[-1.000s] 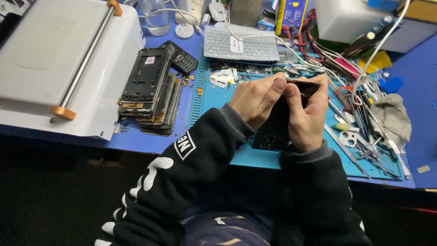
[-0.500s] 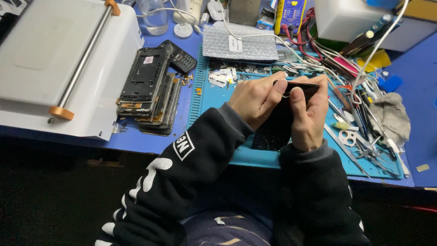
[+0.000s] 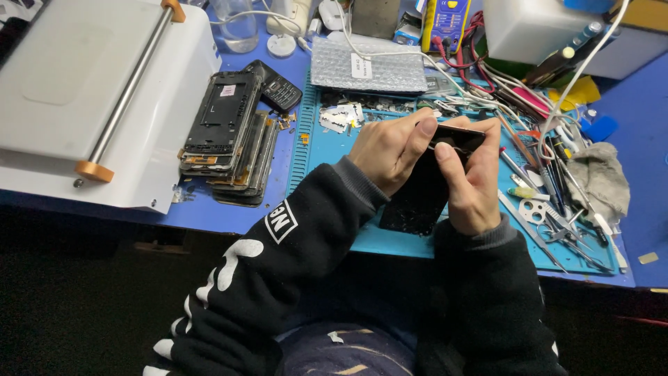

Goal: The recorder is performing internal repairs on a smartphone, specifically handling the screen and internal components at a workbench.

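Black sleeves (image 3: 292, 237) with white markings

Blue bench (image 3: 647, 104) with teal mat (image 3: 327, 150), white machine (image 3: 90, 90), phone stack (image 3: 229, 139).

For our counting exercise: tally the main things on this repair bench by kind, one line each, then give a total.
Black phone panel held in both hands, left hand and right hand: 1
Stack of stripped phone frames: 1
Small keypad phone: 1
White machine with orange-capped bar: 1
Bubble-wrap pouch: 1
Yellow multimeter: 1
Grey rag: 1
Total: 7
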